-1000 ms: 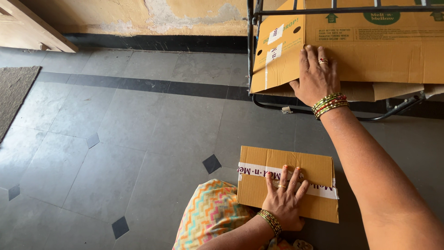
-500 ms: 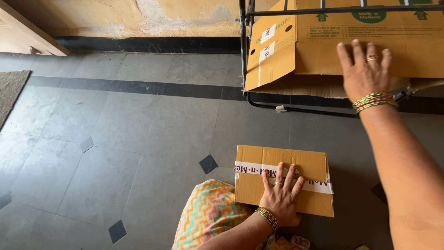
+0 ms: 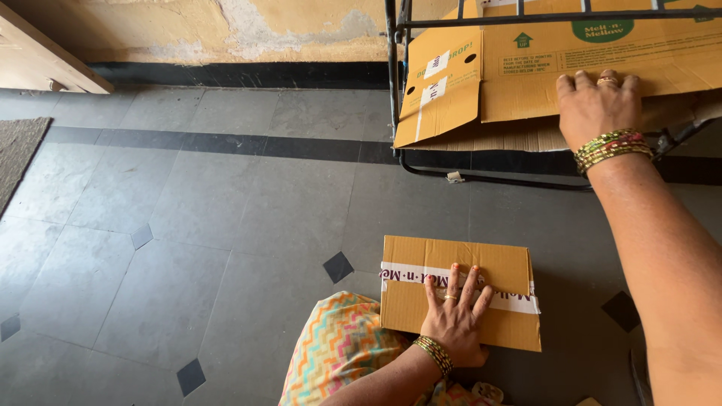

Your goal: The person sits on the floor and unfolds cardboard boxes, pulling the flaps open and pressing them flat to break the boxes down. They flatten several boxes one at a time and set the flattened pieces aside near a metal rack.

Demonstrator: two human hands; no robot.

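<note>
Fingers of left hand (image 3: 455, 319) spread flat on taped box (image 3: 459, 301); right hand (image 3: 598, 109) fingertips behind flattened carton (image 3: 571, 64), grip unclear.

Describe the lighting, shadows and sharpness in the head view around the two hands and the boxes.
Head view: soft, warm daylight with no harsh glare; the grey tiled floor shows only a dull sheen. The left hand lies flat on the taped box, which is crisp. The right hand on the flattened carton is slightly softer. A deep shadow lies under the metal frame. The frame bars bow slightly from wide-angle distortion.
</note>
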